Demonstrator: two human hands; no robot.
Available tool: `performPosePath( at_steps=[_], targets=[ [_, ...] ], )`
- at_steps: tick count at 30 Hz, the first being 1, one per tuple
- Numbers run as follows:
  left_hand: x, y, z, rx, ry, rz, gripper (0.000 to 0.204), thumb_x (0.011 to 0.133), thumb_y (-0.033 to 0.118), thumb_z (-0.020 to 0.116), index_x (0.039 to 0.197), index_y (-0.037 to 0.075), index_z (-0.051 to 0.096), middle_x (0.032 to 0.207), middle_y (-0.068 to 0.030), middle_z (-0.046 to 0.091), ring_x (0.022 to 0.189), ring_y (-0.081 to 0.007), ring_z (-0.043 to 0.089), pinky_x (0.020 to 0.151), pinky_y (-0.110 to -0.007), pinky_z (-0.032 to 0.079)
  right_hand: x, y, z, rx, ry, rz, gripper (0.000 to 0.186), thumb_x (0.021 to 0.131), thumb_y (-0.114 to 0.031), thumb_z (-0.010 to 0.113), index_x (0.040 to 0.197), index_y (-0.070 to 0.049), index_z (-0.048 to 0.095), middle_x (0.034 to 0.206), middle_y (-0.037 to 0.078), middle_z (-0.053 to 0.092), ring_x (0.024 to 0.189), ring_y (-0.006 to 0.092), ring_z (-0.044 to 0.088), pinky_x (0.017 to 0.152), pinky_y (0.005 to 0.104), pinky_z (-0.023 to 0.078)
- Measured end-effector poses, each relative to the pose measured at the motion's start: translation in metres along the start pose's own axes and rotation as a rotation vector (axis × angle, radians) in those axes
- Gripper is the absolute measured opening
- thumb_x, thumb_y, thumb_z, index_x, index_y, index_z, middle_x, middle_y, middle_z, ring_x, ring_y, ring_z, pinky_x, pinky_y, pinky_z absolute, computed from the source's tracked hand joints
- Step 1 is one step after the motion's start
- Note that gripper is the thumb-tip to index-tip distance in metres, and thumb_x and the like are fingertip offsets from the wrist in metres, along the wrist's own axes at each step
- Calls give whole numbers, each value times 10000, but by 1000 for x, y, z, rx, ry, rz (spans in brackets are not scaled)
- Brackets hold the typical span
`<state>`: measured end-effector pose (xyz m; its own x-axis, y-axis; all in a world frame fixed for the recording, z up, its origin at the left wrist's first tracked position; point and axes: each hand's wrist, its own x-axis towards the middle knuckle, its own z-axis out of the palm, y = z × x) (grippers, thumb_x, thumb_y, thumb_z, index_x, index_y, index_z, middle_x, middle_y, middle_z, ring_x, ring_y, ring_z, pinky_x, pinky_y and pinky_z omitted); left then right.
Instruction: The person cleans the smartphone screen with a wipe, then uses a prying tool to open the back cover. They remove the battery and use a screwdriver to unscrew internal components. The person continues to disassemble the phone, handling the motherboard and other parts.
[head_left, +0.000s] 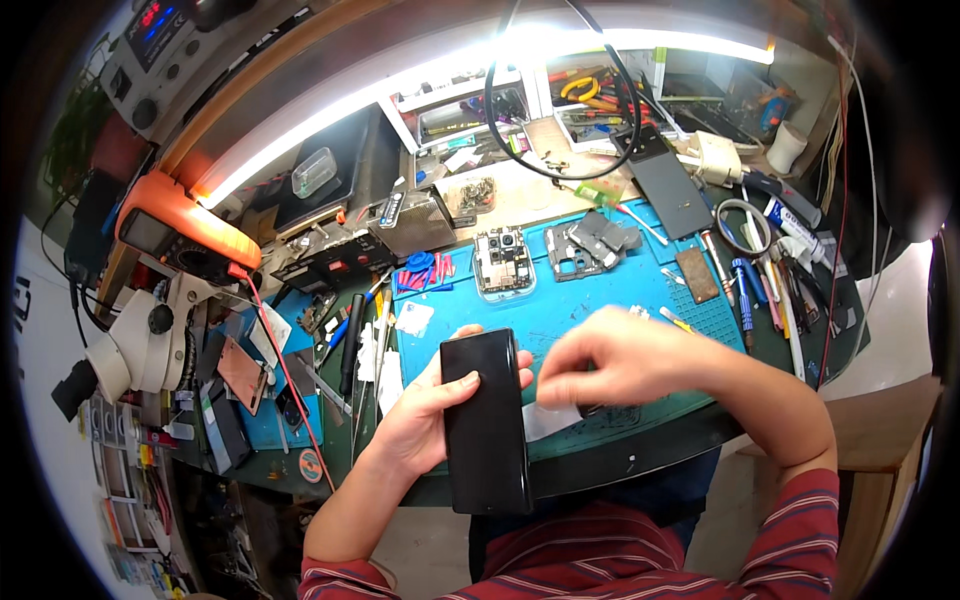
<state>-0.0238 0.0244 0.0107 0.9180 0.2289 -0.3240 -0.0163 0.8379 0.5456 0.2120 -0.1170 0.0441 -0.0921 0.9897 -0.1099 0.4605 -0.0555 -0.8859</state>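
Observation:
A black smartphone [488, 430], its dark glossy front facing up, lies upright along my left hand [425, 412]. My left thumb rests on its glass and the fingers wrap behind its far edge. Just right of the phone, apart from it, hovers my right hand [612, 358], slightly blurred, with its fingers curled downward and pressed together. Below those fingertips shows a whitish sheet [550, 422]; whether they grip it is hidden. Farther back on the blue mat [520, 318] sit a clear box with phone parts [503, 265] and several dark phone housing pieces [590, 245].
An orange multimeter [185, 222] and a white microscope arm [145, 345] stand at the left. Screwdrivers, tweezers and tubes [790, 235] crowd the right side. A black cable loop [488, 110] hangs above the back. Pink-red tool strips [425, 272] lie at the mat's left.

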Motion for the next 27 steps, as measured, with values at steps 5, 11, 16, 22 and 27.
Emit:
performPosePath(
  at_steps=[5, 11, 16, 22, 27],
  targets=[
    [1, 7, -4, -170, -1, 135, 495, 1047, 55, 553, 1505, 157, 393, 1557, -286, 429, 1433, -415, 476, 1138, -530, 476, 52, 50, -55, -898, 940, -284, 420, 915, -421, 740, 1016, -13, 749, 976, 147, 745, 993, 330, 695, 863, 442, 537],
    [1, 15, -6, -382, -50, 183, 394, 1078, 192, 522, 1462, 115, 477, 1548, -288, 449, 1436, -418, 467, 1160, -539, 440, 112, 50, -73, -651, 715, 142, 668, 859, -498, 783, 1320, -36, 645, 1182, 223, 712, 1184, 349, 653, 1016, 422, 507],
    [0, 15, -12, -395, -102, 221, 481, 1089, 254, 469, 1476, -34, 467, 1527, -268, 480, 1411, -382, 499, 1161, -494, 459, 68, 37, -57, -403, 950, 13, 580, 915, -339, 763, 1354, 9, 609, 1328, 188, 656, 1192, 275, 648, 1055, 361, 481],
    [3, 5, -8, -449, -40, 206, 398, 1084, 303, 467, 1412, 85, 525, 1484, -235, 542, 1407, -393, 503, 1167, -539, 424, -59, -2, -4, -207, 686, 37, 554, 859, -176, 804, 1354, -24, 607, 1213, 156, 667, 1121, 288, 666, 953, 391, 522],
    [5, -1, -5, -402, -58, 219, 317, 1098, 324, 454, 1331, 127, 539, 1450, -259, 556, 1386, -422, 518, 1157, -560, 428, -63, -43, 6, -866, 659, -389, 484, 804, -131, 823, 1259, -63, 672, 1193, 117, 672, 1078, 312, 667, 896, 410, 540]
  ],
)
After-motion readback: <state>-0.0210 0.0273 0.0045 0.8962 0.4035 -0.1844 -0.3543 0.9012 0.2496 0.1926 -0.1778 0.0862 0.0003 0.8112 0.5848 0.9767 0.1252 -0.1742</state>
